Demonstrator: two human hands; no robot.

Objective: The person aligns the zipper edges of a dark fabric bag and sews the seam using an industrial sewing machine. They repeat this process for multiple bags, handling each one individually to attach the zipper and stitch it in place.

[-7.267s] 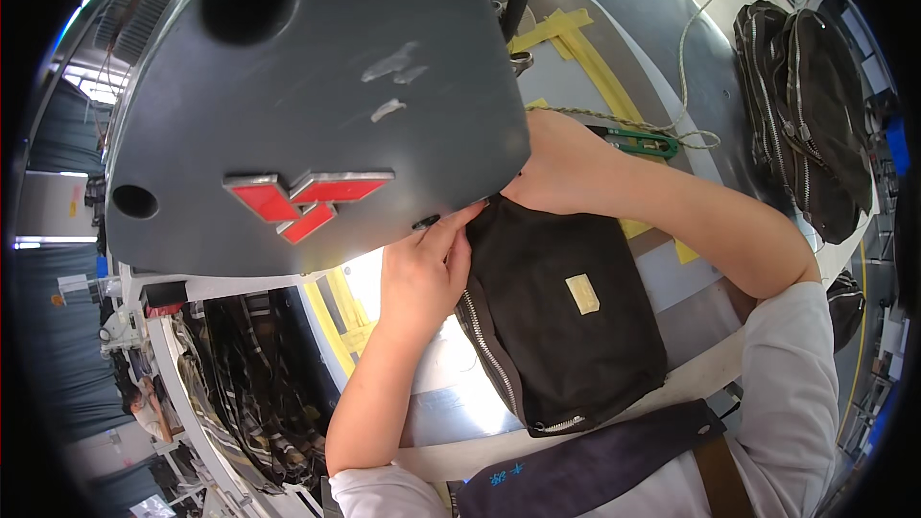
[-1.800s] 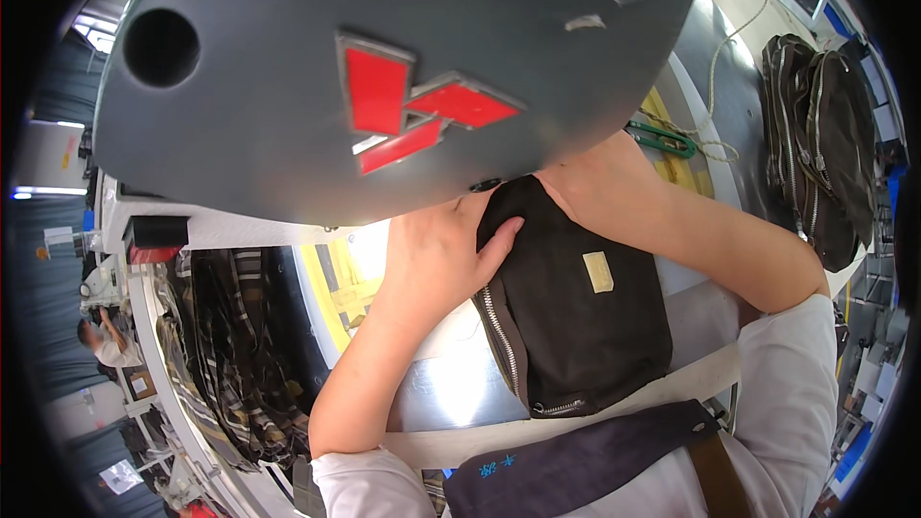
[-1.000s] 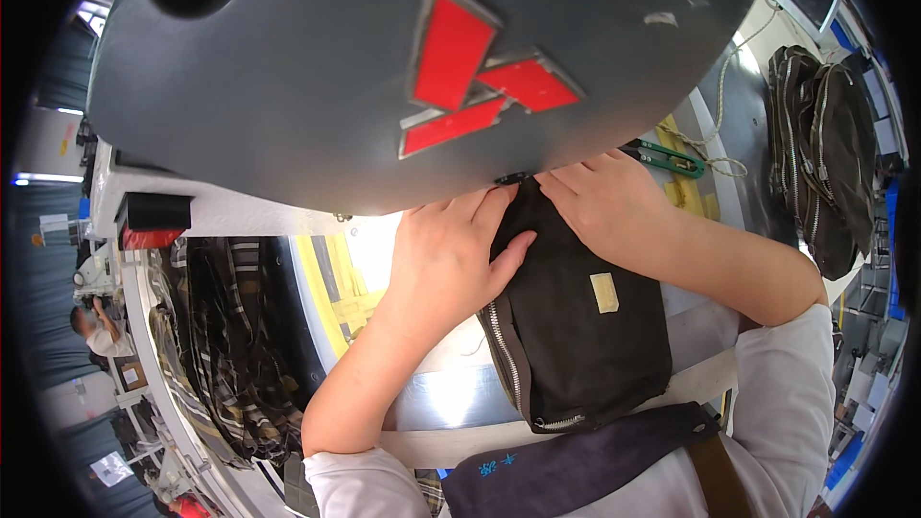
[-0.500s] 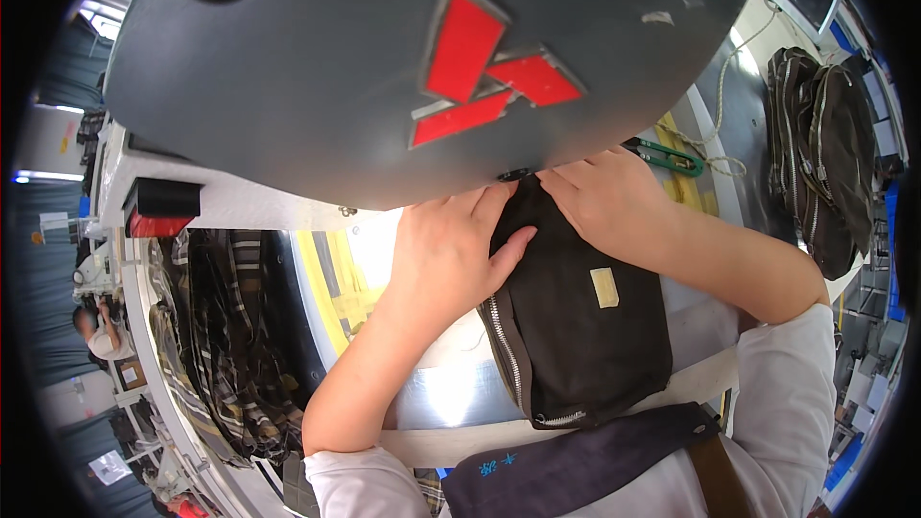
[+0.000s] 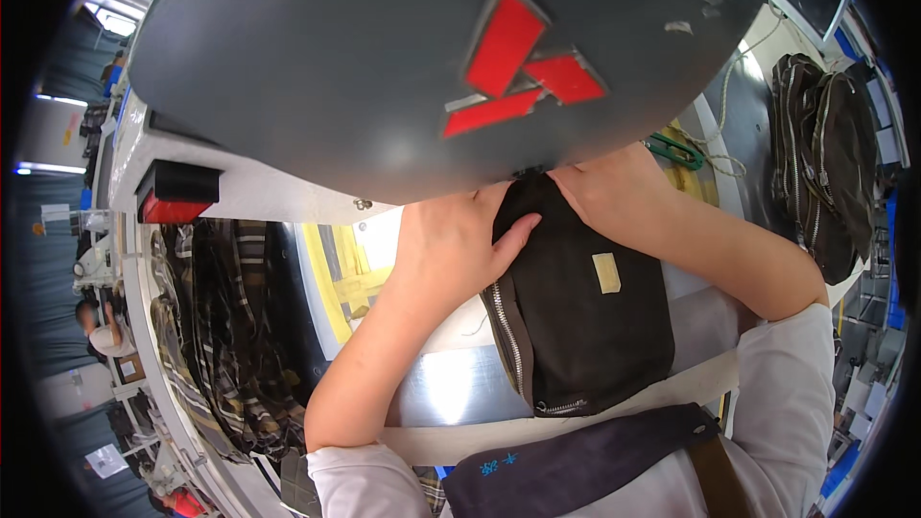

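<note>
A dark brown fabric bag [image 5: 595, 345] with a metal zipper [image 5: 508, 341] down its left side lies before me, its far end running under the grey head of a sewing machine [image 5: 336, 67]. A small pale yellow patch [image 5: 606, 273] sits on its upper face. My left hand [image 5: 460, 240] grips the bag's far left edge, thumb laid across the fabric. On the far right, my right hand [image 5: 614, 192] holds the fabric with bent fingers. The machine head hides the fingertips of both hands and the spot where the cloth meets the needle.
Green thread snips [image 5: 676, 151] lie behind my right hand, beside a pale cord [image 5: 721, 125]. More dark zippered bags [image 5: 815, 158] are piled at the right. Plaid fabric pieces [image 5: 225, 345] hang at the left. Yellow tape [image 5: 331, 278] marks the machine bed. A person [image 5: 106, 331] sits far left.
The bag's far end has slid slightly farther under the machine head, and both hands have moved with it. The view has shifted a little, so the machine appears farther right.
</note>
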